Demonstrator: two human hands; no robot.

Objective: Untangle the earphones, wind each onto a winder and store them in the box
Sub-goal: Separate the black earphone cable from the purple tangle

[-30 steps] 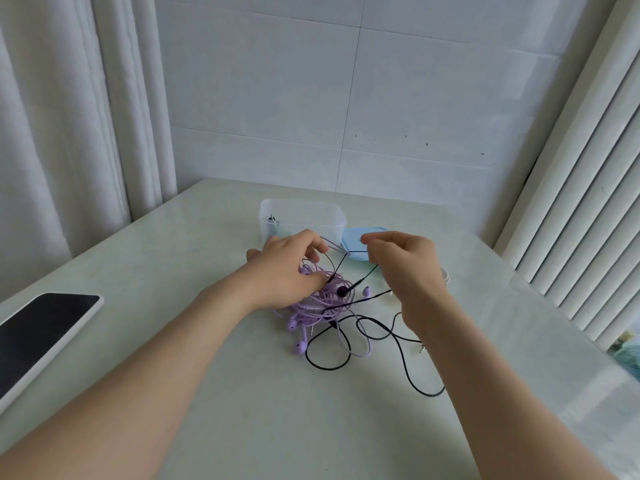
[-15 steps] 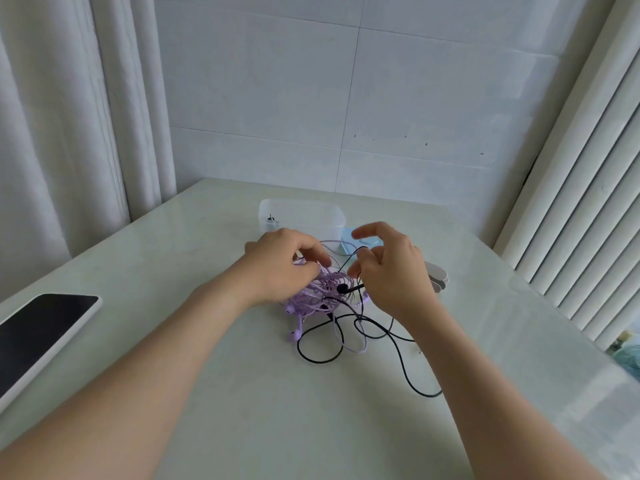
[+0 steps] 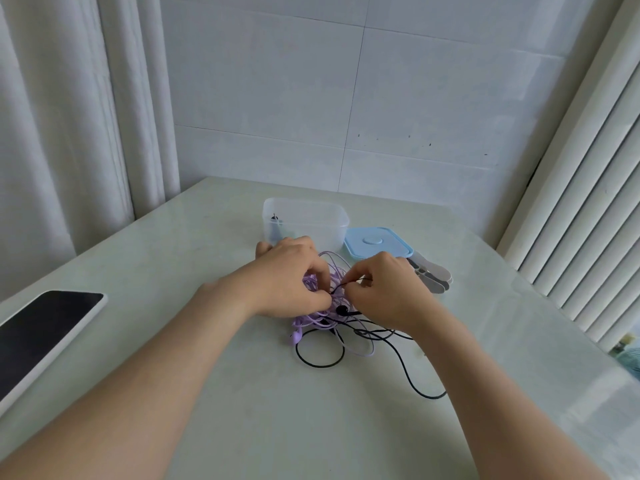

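Tangled earphones (image 3: 334, 317) between left hand (image 3: 292, 277), right hand (image 3: 384, 289)

The purple earphones (image 3: 300, 321) and black earphones (image 3: 341, 309) lie tangled in one heap, black loops trailing nearer. Behind stands the clear, open box (image 3: 311, 232). Its blue lid (image 3: 377, 242) lies flat alongside, with grey winders (image 3: 434, 278) overlapping just beside it.

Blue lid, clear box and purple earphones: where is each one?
blue lid (image 3: 377, 241), head view, on its round middle knob.
clear box (image 3: 320, 228), head view, on its front wall.
purple earphones (image 3: 296, 337), head view, on one earbud.
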